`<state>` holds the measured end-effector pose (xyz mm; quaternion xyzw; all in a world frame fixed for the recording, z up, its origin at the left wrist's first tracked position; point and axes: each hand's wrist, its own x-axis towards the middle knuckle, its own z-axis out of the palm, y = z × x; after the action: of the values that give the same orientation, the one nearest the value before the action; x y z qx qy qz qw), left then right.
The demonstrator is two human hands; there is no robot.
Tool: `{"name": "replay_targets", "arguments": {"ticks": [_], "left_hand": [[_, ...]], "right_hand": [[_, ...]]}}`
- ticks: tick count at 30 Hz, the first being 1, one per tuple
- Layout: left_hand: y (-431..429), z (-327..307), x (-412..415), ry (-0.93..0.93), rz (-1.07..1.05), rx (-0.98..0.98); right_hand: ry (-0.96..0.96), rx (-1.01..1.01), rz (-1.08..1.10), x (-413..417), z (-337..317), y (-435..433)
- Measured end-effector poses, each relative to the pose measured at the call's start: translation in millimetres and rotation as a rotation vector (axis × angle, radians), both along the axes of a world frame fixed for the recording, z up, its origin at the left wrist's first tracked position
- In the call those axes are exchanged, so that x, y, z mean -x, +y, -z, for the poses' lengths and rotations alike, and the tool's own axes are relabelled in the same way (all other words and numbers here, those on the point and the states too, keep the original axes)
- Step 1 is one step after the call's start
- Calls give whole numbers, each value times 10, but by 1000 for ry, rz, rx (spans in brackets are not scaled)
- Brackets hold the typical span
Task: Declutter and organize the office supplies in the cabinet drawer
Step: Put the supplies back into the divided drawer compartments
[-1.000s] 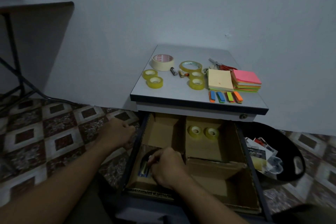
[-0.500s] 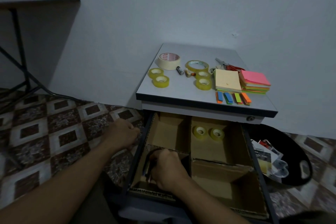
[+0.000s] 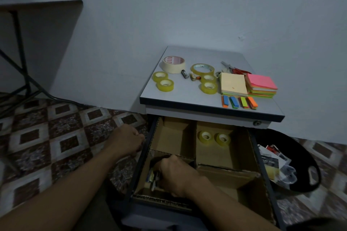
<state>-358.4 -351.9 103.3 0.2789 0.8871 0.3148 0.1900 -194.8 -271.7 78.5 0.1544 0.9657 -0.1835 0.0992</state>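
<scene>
The cabinet drawer [image 3: 150, 140] stands open, lined with cardboard dividers [image 3: 174, 154]. My right hand [image 3: 176, 174] reaches into the front-left compartment with fingers curled down over small blue-and-yellow items [image 3: 151, 176]; its fingertips are hidden. My left hand [image 3: 127, 142] grips the drawer's left side. Two clear tape rolls [image 3: 214, 138] lie in the back-right compartment. On the cabinet top [image 3: 180, 95] are a masking tape roll [image 3: 173, 64], several clear tape rolls [image 3: 163, 81], batteries [image 3: 185, 74], scissors [image 3: 234, 68], sticky note pads [image 3: 247, 84] and coloured page flags [image 3: 239, 102].
A black bin [image 3: 308, 172] holding paper and plastic scraps sits on the floor right of the drawer. A dark table with metal legs [image 3: 22, 47] stands at the far left. The patterned tile floor [image 3: 56, 137] lies left of the cabinet.
The view has shifted so the cabinet sits further right. My right hand has stayed in the front-left compartment, working at the small items. My left hand has stayed at the drawer's side.
</scene>
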Motion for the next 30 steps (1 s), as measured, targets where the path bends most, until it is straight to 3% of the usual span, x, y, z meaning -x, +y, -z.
{"name": "replay_targets", "arguments": {"ticks": [12, 30], "left_hand": [[-18, 48, 78, 77, 90, 58], [-21, 59, 60, 122, 54, 25]], "right_hand": [[30, -187, -76, 36, 43, -104], [55, -173, -71, -8, -33, -113]]}}
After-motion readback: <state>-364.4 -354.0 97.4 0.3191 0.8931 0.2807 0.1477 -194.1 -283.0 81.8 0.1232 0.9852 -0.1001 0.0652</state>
